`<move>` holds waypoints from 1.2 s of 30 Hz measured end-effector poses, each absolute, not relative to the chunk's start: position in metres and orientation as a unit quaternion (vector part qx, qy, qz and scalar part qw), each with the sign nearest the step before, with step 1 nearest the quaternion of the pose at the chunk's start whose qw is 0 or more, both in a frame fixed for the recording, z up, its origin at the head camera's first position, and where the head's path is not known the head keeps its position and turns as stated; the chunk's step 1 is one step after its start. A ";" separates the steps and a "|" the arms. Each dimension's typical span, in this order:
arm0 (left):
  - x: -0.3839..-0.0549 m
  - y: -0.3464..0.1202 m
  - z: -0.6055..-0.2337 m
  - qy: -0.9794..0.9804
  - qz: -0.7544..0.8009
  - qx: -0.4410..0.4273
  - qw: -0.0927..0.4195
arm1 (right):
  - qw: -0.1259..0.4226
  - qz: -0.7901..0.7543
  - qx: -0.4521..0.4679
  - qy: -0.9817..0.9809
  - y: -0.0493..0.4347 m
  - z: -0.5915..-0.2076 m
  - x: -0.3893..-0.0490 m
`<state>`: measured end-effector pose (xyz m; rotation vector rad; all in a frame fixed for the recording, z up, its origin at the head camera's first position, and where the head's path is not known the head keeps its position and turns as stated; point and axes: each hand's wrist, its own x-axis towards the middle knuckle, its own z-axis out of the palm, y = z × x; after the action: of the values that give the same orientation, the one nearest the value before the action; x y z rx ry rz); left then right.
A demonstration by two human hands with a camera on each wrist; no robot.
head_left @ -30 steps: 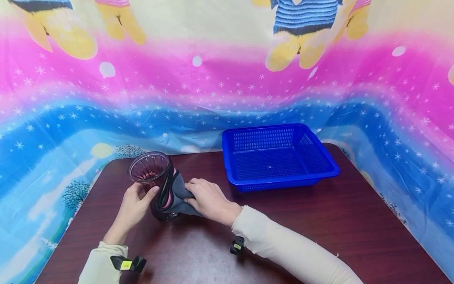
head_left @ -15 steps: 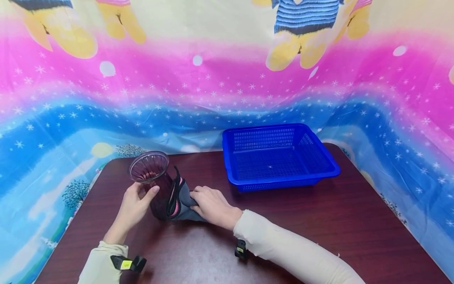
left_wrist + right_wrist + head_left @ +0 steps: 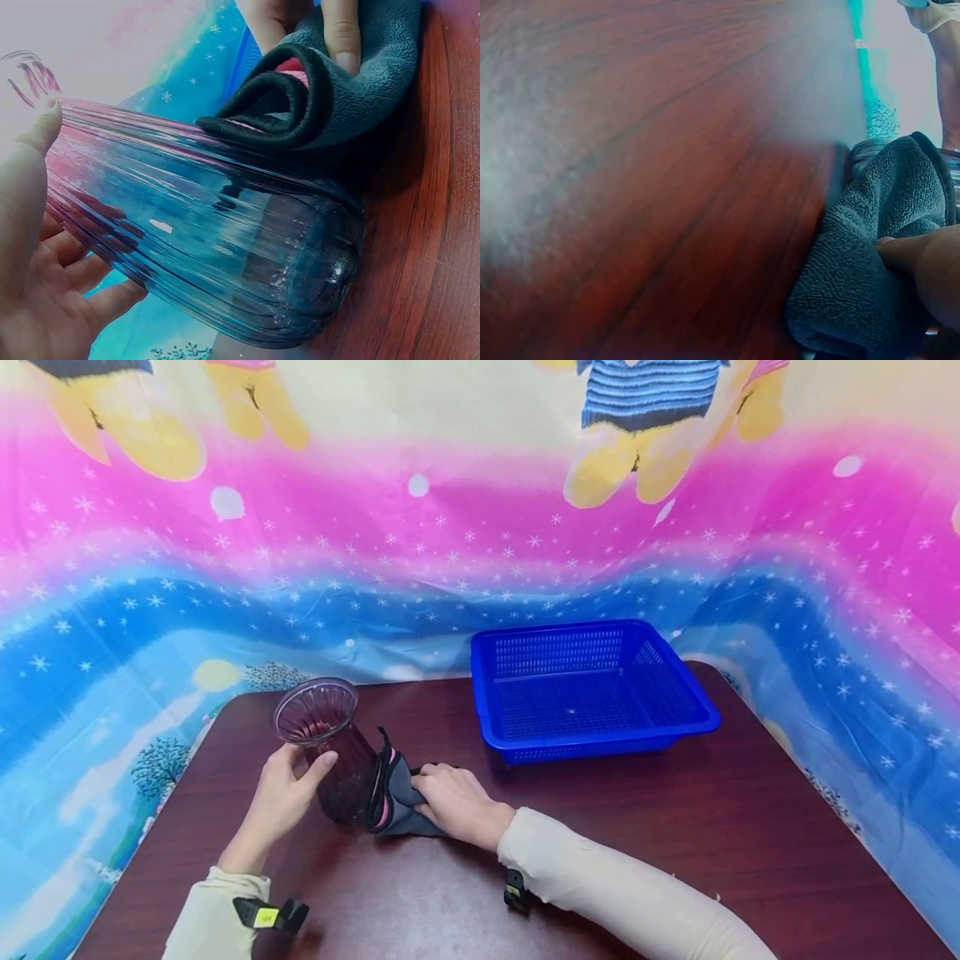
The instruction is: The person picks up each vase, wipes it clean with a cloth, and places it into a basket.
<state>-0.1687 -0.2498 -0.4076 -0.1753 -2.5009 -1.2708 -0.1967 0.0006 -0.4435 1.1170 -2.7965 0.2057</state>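
Observation:
A purple-tinted ribbed glass vase (image 3: 341,768) with a flared rim stands on the table at the left. My left hand (image 3: 281,802) grips its neck, thumb on the near side and fingers behind. Bunched in my right hand (image 3: 461,806) is a grey cloth (image 3: 401,802) with black edging and a pink underside. The cloth's folded edge overlaps the lower right side of the vase in the head view. In the left wrist view the fold of the cloth (image 3: 360,97) lies close along the ribbed vase wall (image 3: 225,232). The right wrist view shows my thumb pressing into the cloth (image 3: 855,262).
A blue perforated plastic basket (image 3: 585,747) sits at the back right of the dark red wooden table (image 3: 637,827). Behind the table hangs a printed curtain (image 3: 390,560). Each sleeve cuff carries a black camera strap.
My right hand has drawn the cloth rightward and slightly down, from the vase's upper side toward its base, uncovering more glass. The left hand and the vase have stayed put.

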 end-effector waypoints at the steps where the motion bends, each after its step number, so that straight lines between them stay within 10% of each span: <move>1: -0.169 -0.250 -0.407 -0.877 -0.447 -0.063 0.165 | 0.062 0.067 0.368 -0.925 0.001 -0.444 -0.197; 36: -0.166 -0.249 -0.405 -0.889 -0.426 -0.054 0.159 | 0.108 0.110 0.384 -0.910 -0.006 -0.409 -0.195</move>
<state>-0.1657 -0.2491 -0.4049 -0.1546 -2.5412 -1.2192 -0.1945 -0.0055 -0.4091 1.1292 -2.6788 0.3228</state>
